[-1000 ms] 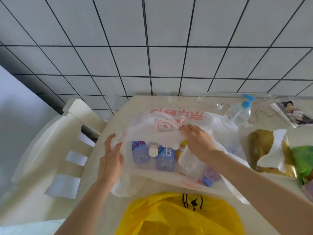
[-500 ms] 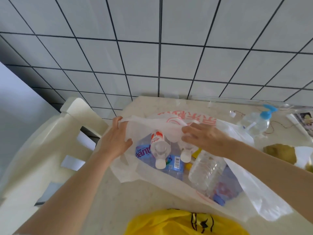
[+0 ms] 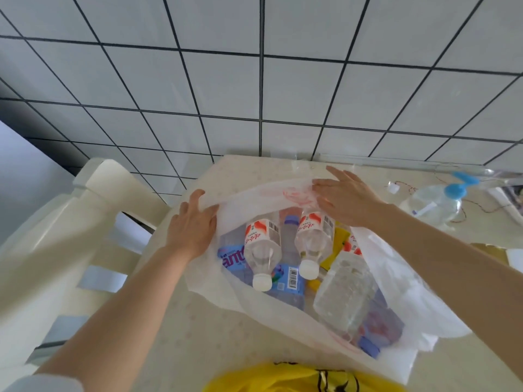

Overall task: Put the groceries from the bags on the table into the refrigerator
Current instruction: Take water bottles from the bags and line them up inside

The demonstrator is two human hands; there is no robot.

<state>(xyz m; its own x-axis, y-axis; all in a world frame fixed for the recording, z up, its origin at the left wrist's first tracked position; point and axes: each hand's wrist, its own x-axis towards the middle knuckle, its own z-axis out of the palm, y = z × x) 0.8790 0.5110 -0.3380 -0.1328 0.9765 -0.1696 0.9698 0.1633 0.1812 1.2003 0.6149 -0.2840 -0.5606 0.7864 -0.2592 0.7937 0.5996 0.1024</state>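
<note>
Closest to the camera there's a yellow bag point(image 3: 300, 380) poking in at the bottom edge, sitting on the cream tabletop point(image 3: 175, 329). Just past it is the white bag point(image 3: 396, 281), lying open with its mouth spread wide. Inside it's mostly drinks: a clear ribbed bottle point(image 3: 343, 298) on the right, two white-capped bottles point(image 3: 261, 250) with red-and-white labels lying side by side, caps toward the camera, and a blue-labelled bottle point(image 3: 285, 284) under them. A bit of yellow packaging point(image 3: 335, 250) peeks out between them, can't tell what it is.

Left hand point(image 3: 192, 222) grips the bag's left rim, fingers curled over the plastic edge. Right hand point(image 3: 343, 196) is on the far rim, fingers fairly straight and pressing the plastic down and back, looks like the thumb pinches the film, though that's hard to make out.

Off to the right, well apart from the bag, a pump bottle point(image 3: 435, 202) with a blue top lies on the tabletop. A cream chair point(image 3: 53, 241) is pushed up at the left, and behind everything is a white tiled wall point(image 3: 254, 80).
</note>
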